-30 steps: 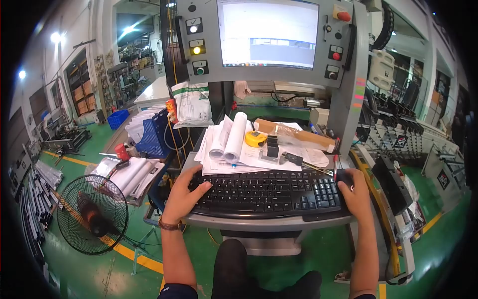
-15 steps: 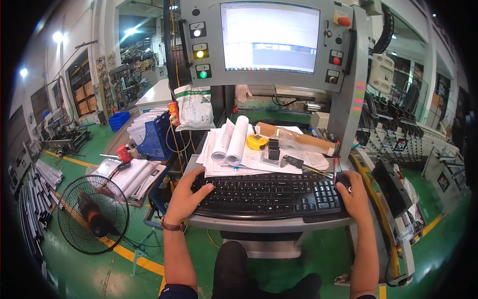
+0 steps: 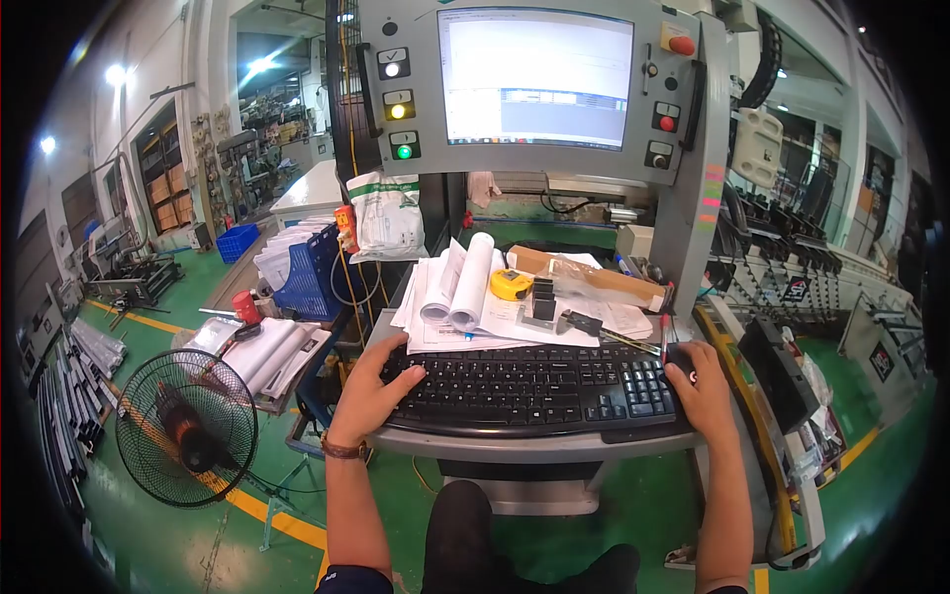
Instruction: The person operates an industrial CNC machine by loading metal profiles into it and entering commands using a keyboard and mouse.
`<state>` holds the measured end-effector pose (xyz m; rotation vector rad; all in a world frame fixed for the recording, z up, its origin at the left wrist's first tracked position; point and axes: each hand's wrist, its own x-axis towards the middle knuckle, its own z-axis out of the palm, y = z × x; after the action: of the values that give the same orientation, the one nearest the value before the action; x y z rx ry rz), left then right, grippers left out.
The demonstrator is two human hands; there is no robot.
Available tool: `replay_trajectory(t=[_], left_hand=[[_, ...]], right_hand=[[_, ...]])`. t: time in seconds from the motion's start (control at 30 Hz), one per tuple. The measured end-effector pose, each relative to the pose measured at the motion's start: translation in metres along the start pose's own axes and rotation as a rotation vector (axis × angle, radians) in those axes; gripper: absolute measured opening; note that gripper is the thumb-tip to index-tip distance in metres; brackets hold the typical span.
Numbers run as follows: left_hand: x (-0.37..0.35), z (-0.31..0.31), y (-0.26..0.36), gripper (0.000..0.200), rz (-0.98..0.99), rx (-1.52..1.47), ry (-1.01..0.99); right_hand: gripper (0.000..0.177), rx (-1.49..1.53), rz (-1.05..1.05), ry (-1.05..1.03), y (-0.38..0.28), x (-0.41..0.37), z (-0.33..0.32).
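Observation:
My left hand [image 3: 374, 391] rests at the left end of a black keyboard [image 3: 515, 389], thumb spread over the keys and fingers apart, holding nothing. At the keyboard's right end, my right hand [image 3: 703, 386] is curled over a dark computer mouse [image 3: 685, 356], which it mostly hides. Behind the keyboard lie paper sheets [image 3: 416, 327], rolled papers [image 3: 473, 282], a yellow tape measure [image 3: 511, 285] and small black blocks [image 3: 543, 298]. Above them stands a lit screen [image 3: 534, 74] showing a mostly white window.
Left of the desk are a wire-cage fan [image 3: 186, 428], a stack of papers [image 3: 267, 356] and a blue bin [image 3: 312, 272]. A white bag [image 3: 387, 218] hangs below the panel buttons. A red emergency button [image 3: 681, 46] sits at the panel's upper right. Machinery stands on the right.
The view has shifted very slightly. Both hands stay in nearly the same places, the left at the keyboard and the right on the mouse.

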<state>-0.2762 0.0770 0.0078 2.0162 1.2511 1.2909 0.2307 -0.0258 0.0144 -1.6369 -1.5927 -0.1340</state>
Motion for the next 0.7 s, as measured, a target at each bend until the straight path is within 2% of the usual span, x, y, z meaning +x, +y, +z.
replay_trajectory(t=[0.1,0.6,0.7], left_hand=[[0.000,0.000,-0.002,0.066,-0.017,-0.026,-0.003],[0.002,0.002,-0.013,0.067,0.028,-0.024,0.010],[0.002,0.001,-0.012,0.068,0.033,-0.025,0.005]], right_hand=[[0.048,-0.015,-0.026,0.022,0.003,0.000,0.002],[0.039,0.068,0.097,0.073,0.000,-0.002,-0.002],[0.038,0.044,0.053,0.092,0.003,-0.002,0.000]])
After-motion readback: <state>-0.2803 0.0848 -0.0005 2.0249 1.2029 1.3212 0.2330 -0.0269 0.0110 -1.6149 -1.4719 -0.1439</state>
